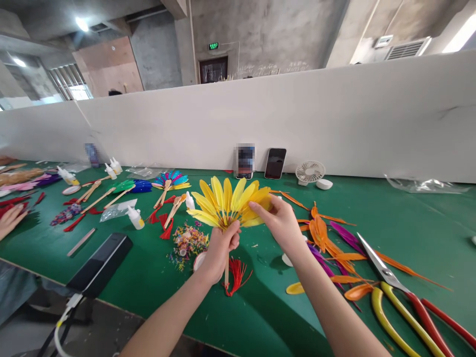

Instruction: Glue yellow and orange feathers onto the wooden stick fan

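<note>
A fan of yellow feathers (227,196) stands spread above the table, with a wooden handle and a red tassel (238,275) hanging at its lower end. My left hand (221,250) is closed round the base of the fan, where the feather quills meet the handle. At the fan's right side, my right hand (280,220) pinches a yellow feather, thumb in front and fingers partly hidden behind. Below and left of the fan lies a heap of small colourful bits (189,240). A round white lid or dish (200,260) is partly covered by my left wrist.
Large scissors (388,275) and loose orange feathers (319,232) lie right on the green table (416,218). Leftward are a glue bottle (135,217), a blue-pink feather fan (171,181) and a black power bank (100,263). Phones (275,163) and a small fan (310,172) stand behind. Another person's hand (13,218) is far left.
</note>
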